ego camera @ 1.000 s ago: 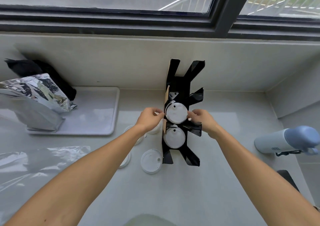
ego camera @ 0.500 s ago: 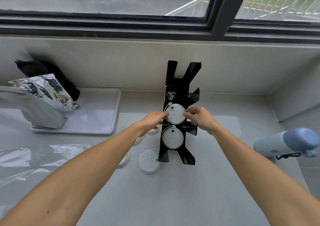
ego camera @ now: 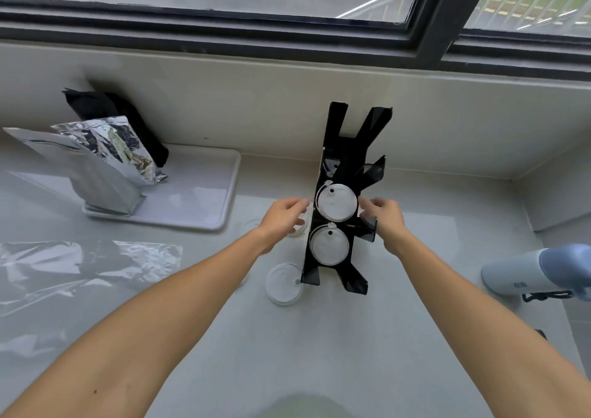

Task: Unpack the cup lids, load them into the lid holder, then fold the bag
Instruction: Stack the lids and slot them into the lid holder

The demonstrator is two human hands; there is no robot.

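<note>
A black lid holder (ego camera: 348, 149) stands upright on the pale counter, leaning back toward the wall. It carries two white lid stacks, an upper one (ego camera: 335, 203) and a lower one (ego camera: 329, 246). My left hand (ego camera: 283, 216) and my right hand (ego camera: 383, 217) flank the upper stack, fingers spread, a small gap on each side. One loose white lid (ego camera: 283, 285) lies by the holder's foot. More lids (ego camera: 295, 230) are partly hidden behind my left hand. The clear plastic bag (ego camera: 80, 264) lies flat at the left.
A white tray (ego camera: 204, 193) at the back left holds silver foil pouches (ego camera: 105, 168) and a black bag (ego camera: 128, 113). A light-blue bottle (ego camera: 543, 270) lies on its side at the right. The wall under the window stands right behind the holder.
Both hands pinched the upper lid stack in the holder before. Now their fingers have come off its sides and the stack rests in the holder.
</note>
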